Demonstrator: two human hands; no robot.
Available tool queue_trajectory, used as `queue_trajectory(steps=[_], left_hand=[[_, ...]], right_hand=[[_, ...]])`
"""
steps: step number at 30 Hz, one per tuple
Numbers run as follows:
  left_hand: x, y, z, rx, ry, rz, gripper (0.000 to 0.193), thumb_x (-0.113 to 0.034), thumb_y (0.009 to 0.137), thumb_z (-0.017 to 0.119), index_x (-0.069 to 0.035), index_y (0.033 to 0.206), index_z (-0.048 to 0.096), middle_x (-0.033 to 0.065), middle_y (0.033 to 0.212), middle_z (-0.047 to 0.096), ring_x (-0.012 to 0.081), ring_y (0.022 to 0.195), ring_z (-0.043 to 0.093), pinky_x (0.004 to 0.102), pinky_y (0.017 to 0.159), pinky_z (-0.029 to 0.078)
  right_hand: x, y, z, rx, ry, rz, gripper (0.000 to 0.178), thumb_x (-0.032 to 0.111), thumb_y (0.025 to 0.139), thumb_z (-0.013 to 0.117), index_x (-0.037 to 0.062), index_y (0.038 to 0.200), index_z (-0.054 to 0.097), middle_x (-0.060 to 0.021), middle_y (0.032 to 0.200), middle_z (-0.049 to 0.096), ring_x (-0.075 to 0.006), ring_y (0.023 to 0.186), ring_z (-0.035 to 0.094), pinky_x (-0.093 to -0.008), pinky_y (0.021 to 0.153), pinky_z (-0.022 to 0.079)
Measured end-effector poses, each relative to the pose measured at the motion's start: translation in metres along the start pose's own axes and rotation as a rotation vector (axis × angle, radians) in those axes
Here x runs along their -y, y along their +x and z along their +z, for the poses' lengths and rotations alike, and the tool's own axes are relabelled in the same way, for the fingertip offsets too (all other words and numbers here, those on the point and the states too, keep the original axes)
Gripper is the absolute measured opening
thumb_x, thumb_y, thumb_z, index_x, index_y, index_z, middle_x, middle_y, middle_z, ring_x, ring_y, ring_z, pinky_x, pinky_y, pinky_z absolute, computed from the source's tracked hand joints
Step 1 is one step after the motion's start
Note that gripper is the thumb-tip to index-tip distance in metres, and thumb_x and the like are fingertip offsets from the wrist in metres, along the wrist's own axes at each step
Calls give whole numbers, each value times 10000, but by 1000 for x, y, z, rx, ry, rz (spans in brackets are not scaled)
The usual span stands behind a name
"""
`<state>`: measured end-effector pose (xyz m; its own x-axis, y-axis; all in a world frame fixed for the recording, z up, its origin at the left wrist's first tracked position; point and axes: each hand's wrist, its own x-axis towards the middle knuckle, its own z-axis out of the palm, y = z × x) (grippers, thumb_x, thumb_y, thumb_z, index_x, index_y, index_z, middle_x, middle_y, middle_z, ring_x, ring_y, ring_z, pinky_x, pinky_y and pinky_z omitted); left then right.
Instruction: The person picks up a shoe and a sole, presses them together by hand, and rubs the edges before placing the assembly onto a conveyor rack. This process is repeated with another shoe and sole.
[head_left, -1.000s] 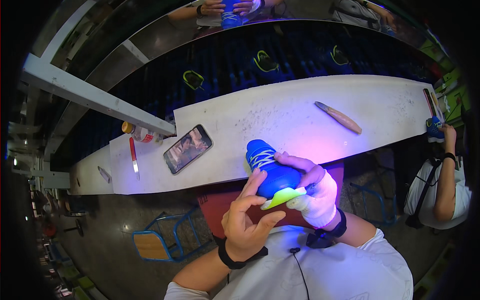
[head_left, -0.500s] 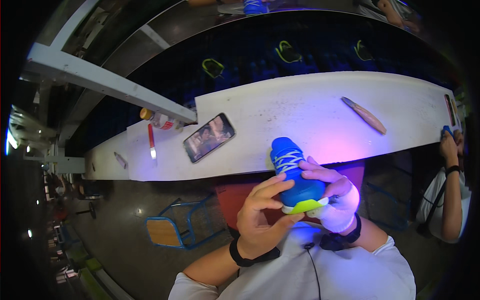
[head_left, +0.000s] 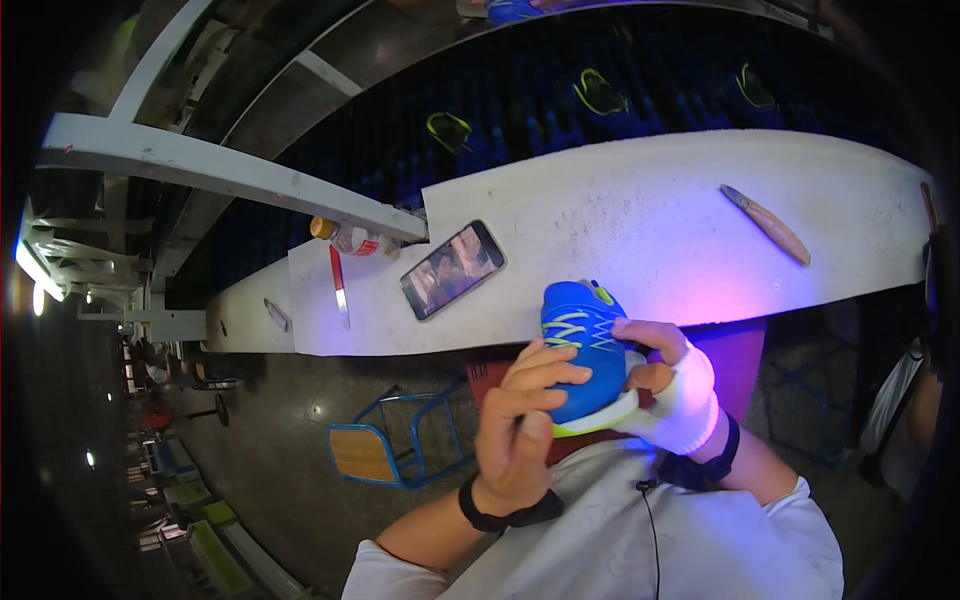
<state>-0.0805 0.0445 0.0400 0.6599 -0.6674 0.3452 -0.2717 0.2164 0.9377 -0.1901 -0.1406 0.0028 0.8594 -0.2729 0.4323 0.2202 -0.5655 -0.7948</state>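
Observation:
A blue sneaker (head_left: 598, 378) with pale laces and a white and yellow-green sole is held up at the table's near edge, toe toward me. Its side with a zigzag pattern faces up. My right hand (head_left: 680, 395), in a white glove with bare fingertips, grips the shoe along the sole and side. On the other side, my left hand (head_left: 522, 410) is bare, its fingers bent against the toe and its thumb raised away from the sole. The shoe's underside is hidden.
On the white table (head_left: 560, 220) lie a phone (head_left: 453, 270), a red-handled knife (head_left: 339, 285) and a wooden-handled tool (head_left: 768, 226). A yellow-capped bottle (head_left: 345, 237) stands by a metal post. Behind runs a dark conveyor with shoes (head_left: 600, 93). A stool (head_left: 362, 453) stands at left.
The sneaker has been rolled so that its patterned side shows. My left thumb has come off the sole. The view has shifted, and the neighbour's hands at right are no longer visible.

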Motion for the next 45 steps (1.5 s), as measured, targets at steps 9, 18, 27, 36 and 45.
queue_trajectory(steps=[9, 18, 27, 36, 45], left_hand=[[-21, 30, -42, 356, 443, 9, 656, -324, 675, 1015, -11, 1136, 668, 231, 1215, 775, 387, 1211, 734, 610, 1174, 464], [1, 6, -67, 214, 311, -47, 461, -85, 717, 988, -16, 1066, 695, 229, 1170, 784, 376, 1197, 742, 620, 1176, 462], [-7, 12, -68, 240, 644, -579, 1017, -375, 752, 950, -51, 1569, 438, 260, 1406, 665, 379, 1279, 693, 424, 1068, 551], [-23, 30, -67, 352, 896, -602, 921, -442, 748, 920, -49, 1494, 551, 213, 1262, 735, 383, 1050, 756, 437, 881, 606], [17, 28, 21, 337, 351, 155, 705, -2, 853, 781, -12, 1514, 534, 261, 1565, 540, 450, 1456, 525, 513, 1199, 465]], right_hand=[[-21, 15, 16, 9, -162, -319, 403, 257, 603, 947, 166, 895, 685, -72, 1055, 668, -272, 905, 688, -391, 692, 562], [-27, 32, 22, 36, -119, -209, 416, 333, 618, 917, 69, 792, 647, -194, 1177, 662, -413, 1038, 669, -522, 884, 572], [-47, 15, 69, 47, -153, -309, 280, 183, 792, 812, 114, 971, 609, -210, 1355, 632, -448, 1151, 640, -593, 1001, 559], [-53, 0, 70, -36, -225, -353, 349, 157, 748, 838, 117, 988, 587, -194, 1326, 636, -380, 1118, 653, -512, 964, 579], [-3, 7, -44, -116, 221, -133, 808, 532, 747, 916, 80, 1349, 621, -185, 1175, 752, -392, 1146, 732, -548, 1092, 533]])
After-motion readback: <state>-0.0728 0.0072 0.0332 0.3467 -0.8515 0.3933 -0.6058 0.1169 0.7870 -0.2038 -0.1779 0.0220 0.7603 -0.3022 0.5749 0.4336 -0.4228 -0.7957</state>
